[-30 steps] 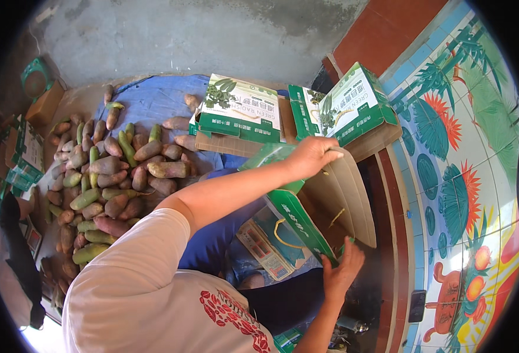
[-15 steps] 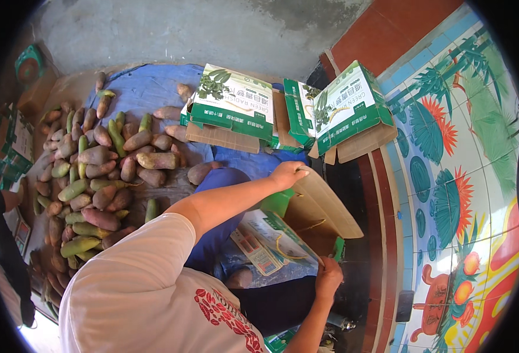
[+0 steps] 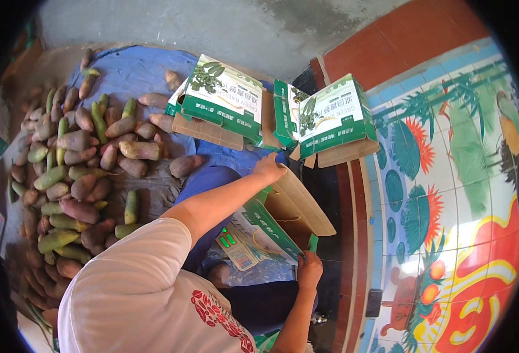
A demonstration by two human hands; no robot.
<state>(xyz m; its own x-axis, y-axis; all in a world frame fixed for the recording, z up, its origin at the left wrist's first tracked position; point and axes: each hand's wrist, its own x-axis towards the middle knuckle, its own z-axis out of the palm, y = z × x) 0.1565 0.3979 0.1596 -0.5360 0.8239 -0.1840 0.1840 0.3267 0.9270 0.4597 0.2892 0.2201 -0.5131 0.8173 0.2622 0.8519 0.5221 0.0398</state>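
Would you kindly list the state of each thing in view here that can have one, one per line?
Left hand: closed on the upper flap of the box being handled.
Right hand: gripping that box's lower corner.
Box being handled: tilted, flaps open, off the ground.
Two green-and-white boxes: set down on the blue tarp, bottom flaps loose.
Root vegetables: piled loose on the ground.
Scale: display lit green.
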